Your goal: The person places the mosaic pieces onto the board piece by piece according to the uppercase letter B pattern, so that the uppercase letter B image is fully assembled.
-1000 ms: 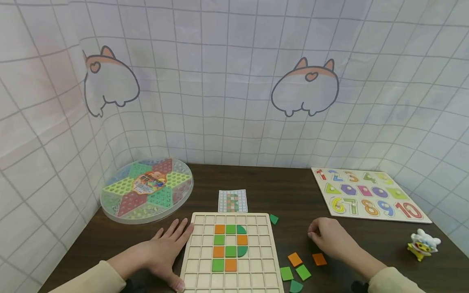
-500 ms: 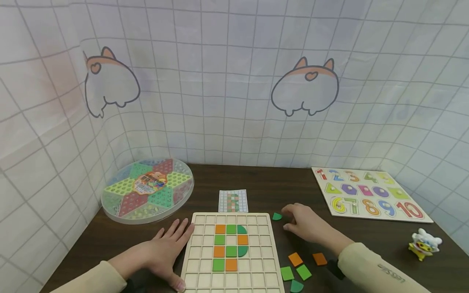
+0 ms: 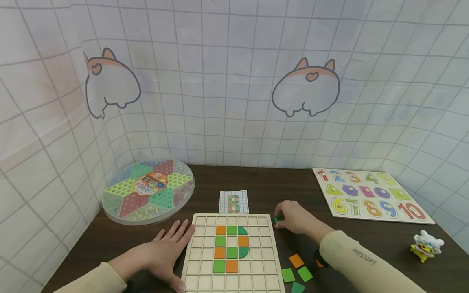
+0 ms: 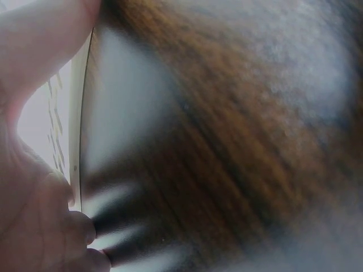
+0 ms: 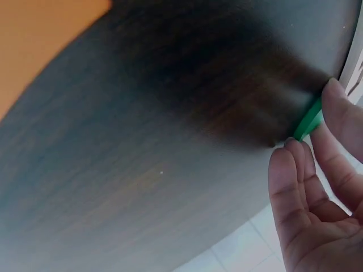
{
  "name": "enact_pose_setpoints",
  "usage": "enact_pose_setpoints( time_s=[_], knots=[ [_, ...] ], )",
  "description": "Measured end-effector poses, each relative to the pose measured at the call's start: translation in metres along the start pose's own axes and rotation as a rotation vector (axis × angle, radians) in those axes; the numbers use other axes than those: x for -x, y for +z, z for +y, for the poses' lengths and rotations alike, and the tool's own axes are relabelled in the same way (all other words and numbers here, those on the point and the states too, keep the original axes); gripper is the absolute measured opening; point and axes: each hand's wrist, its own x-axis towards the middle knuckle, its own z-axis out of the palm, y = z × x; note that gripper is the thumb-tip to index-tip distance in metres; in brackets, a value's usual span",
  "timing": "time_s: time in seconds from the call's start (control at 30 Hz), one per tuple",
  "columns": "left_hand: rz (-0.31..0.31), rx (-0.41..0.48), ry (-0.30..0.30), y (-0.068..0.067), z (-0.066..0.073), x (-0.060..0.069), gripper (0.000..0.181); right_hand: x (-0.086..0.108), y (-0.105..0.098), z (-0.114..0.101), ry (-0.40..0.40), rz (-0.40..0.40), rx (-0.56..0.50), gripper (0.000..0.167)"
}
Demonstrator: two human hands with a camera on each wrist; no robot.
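Observation:
My right hand [image 3: 296, 217] is beyond the right edge of the wooden grid board [image 3: 256, 280]. Its thumb and fingers pinch a dark green quarter-round tile [image 5: 310, 120], which the hand partly covers in the head view. Orange squares, light green squares and two dark green quarter-rounds sit in the board's middle cells. My left hand [image 3: 163, 254] lies with fingers spread at the board's left edge, its thumb and fingertips touching the rim. In the left wrist view, the palm [image 4: 34, 221] shows beside the board's side.
Loose tiles lie right of the board: an orange square [image 3: 296, 260], green squares [image 3: 287, 275] and a green quarter-round [image 3: 297, 287]. A pattern card [image 3: 233, 202] lies behind it. Farther out are a round Chinese checkers set [image 3: 148, 191], a number puzzle [image 3: 370, 195] and a small figurine [image 3: 426, 246].
My right hand has moved left and away from me, from the dark table to the green quarter-round tile, and now pinches it. The left hand has stayed still.

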Motion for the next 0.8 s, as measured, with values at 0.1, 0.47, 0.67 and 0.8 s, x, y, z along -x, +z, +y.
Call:
enact_pose_setpoints(
  time_s=[0.1,0.47,0.67,0.8],
  knots=[
    [0.01,-0.001,-0.003,0.0,0.0,-0.001,0.15,0.001,-0.001,0.003,-0.029,-0.026,-0.018,0.017],
    [0.013,0.002,0.005,0.008,-0.012,-0.01,0.151,0.004,0.0,0.009,-0.07,-0.072,-0.033,0.02],
    [0.001,0.007,-0.008,-0.001,0.003,0.001,0.148,0.007,0.001,0.005,-0.08,-0.067,-0.014,0.022],
    [0.015,0.008,0.011,0.003,-0.004,-0.002,0.148,0.009,0.0,0.005,-0.113,-0.067,-0.079,0.025]
  ],
)
